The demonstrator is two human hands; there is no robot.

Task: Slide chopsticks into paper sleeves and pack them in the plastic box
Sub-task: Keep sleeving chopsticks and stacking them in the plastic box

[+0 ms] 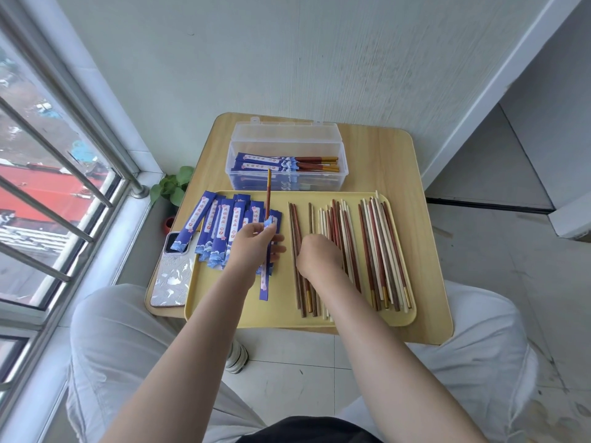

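My left hand (252,247) pinches a blue paper sleeve (266,282) held upright over the yellow tray (278,311). A reddish chopstick (268,193) stands partly inside that sleeve, its gold tip pointing away. My right hand (316,254) rests knuckles-up on the loose chopsticks (377,251) spread over the tray's right half; its fingers are hidden. Empty blue sleeves (220,231) are piled on the tray's left. The clear plastic box (286,164) stands open behind the tray with several sleeved pairs inside.
A phone (171,276) lies on the small wooden table (390,161) left of the tray, under one sleeve. A small green plant (172,187) sits by the window sill. A wall runs behind the table. My knees flank it.
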